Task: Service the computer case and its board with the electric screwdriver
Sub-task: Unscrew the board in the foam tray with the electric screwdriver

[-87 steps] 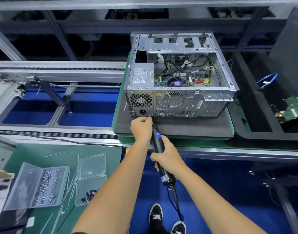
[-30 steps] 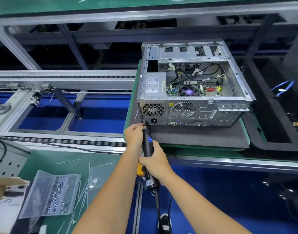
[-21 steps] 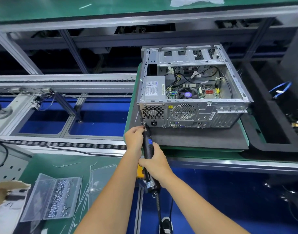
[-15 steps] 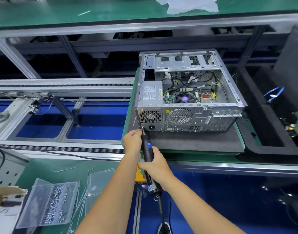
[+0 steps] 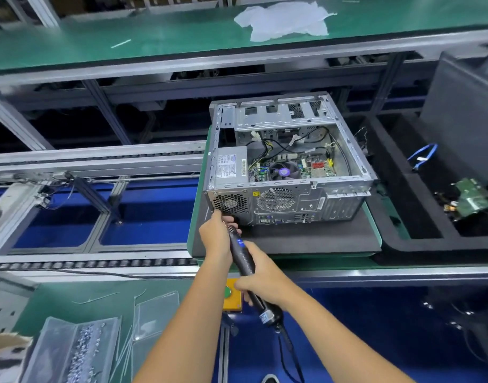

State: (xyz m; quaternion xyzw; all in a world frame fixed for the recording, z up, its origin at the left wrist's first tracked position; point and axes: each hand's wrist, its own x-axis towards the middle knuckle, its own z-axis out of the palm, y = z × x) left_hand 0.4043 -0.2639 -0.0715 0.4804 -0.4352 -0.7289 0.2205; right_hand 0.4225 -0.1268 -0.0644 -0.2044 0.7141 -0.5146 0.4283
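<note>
- Gripping the electric screwdriver with my right hand, I have my fingers curled round the black barrel low down, near the end where the cord leaves it.
- My left hand is up at the tool's nose, fingers closed round the front of the barrel; the bit itself is hidden behind that hand, so I cannot tell exactly what it touches.
- The tool slants up and to the left from my right hand, its front end meeting the lower left corner of the rear panel of the computer case, just below the power supply's round grille.
- That case lies on its side with the open face upward, on a dark foam mat that sits on a green pallet on the conveyor line.
- Inside the case I see the board flat on the bottom, with a round cooler fan near its middle, black cables looping above it, and the grey power supply in the left corner.
- To the right, a dark foam tray holds a loose green circuit board and a blue cable.
- On the green tabletop near my left elbow sit a clear plastic box of small screws and a loose clear lid.
- A yellow box with a green button shows just below my hands.
- A crumpled white sheet lies on the far green shelf.
</note>
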